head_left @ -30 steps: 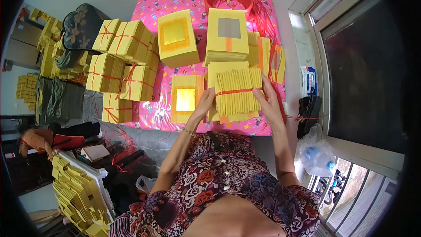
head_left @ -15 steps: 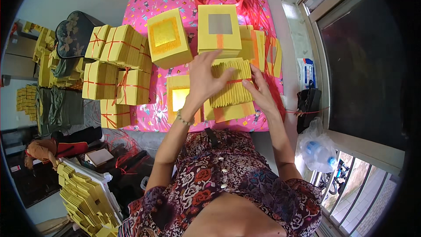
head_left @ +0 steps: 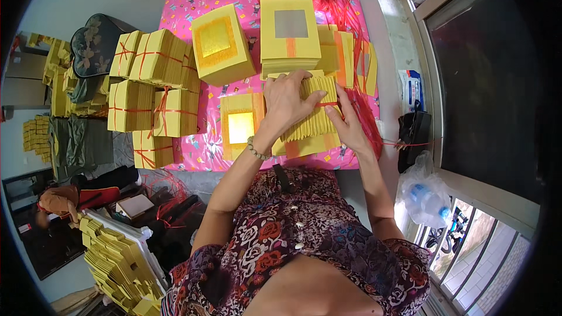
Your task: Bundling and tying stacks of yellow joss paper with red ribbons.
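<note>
Left grip spread over yellow paper bundle, right grip spread along its right side, red ribbon between them.

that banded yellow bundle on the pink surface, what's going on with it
A pair of bare hands is handling the yellow bundle of folded pieces, which has a red band across it. The left hand lies over its left side and the right hand is at its right side. The bundle sits on flat yellow sheets. Further left, several tied yellow bundles are stacked on the pink cover.
</note>
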Available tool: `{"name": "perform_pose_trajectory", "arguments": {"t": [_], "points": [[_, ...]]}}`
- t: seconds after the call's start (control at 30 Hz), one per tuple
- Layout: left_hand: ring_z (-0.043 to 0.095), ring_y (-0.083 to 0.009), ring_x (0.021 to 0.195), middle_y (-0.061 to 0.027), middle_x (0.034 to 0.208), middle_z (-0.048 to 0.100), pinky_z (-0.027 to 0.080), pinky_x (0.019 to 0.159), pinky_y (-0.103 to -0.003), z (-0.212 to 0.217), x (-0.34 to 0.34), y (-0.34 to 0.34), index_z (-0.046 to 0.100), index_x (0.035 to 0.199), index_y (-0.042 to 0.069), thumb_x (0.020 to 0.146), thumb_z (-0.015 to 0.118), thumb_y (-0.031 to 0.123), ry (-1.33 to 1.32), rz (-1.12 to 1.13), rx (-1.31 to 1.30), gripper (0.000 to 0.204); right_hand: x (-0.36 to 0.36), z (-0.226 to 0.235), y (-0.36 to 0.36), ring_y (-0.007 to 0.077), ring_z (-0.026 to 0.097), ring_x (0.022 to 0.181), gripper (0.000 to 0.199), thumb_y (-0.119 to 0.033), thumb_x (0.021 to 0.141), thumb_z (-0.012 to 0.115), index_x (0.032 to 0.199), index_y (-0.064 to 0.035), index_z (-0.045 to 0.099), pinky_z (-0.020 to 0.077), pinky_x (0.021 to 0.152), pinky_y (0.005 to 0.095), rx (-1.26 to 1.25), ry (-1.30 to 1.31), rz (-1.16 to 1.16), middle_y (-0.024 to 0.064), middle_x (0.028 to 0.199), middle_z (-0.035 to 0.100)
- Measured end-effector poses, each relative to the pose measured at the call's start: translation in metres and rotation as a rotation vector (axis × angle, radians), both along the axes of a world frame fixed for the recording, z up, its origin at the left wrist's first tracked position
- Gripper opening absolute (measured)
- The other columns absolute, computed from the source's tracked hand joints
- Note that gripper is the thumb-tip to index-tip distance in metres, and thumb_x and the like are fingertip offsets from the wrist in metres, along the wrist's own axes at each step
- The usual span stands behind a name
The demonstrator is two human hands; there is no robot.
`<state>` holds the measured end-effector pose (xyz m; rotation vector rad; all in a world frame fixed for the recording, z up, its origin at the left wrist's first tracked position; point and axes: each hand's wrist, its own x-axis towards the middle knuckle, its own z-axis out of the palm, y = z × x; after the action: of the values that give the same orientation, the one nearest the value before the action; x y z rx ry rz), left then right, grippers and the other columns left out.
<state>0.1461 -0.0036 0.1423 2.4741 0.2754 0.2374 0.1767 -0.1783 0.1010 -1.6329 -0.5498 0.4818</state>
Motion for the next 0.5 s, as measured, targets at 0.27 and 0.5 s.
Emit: {"name": "perform_pose_trajectory", "arguments": {"t": [0.27,0.5], "points": [[0.062,-0.0315,0.075,-0.0149,0.076,0.065,0.041,0.075,-0.041,-0.006,0.002,0.003,0.064,0.1,0.007,0.072,0.073,0.044,-0.034,-0.015,0.007,0.048,-0.001,-0.002,-0.002,0.0206,0.034,0.13,0.056,-0.009,0.095,0.046,0.144,0.0002,0.02,0.0285,0.107,0.0327,0.002,-0.063,0.008,0.015,0.14,0.035],[0.061,-0.0318,0.081,-0.013,0.085,0.067,0.044,0.077,-0.042,-0.011,0.001,0.005,0.064,0.104,0.008,0.073,0.072,0.044,-0.112,-0.053,-0.009,0.048,-0.006,0.007,-0.002,0.0214,0.027,0.135,0.058,-0.015,0.096,0.048,0.144,0.0022,0.021,0.0227,0.11,0.0326,-0.018,-0.022,0.003,0.0167,0.145,0.031]]}}
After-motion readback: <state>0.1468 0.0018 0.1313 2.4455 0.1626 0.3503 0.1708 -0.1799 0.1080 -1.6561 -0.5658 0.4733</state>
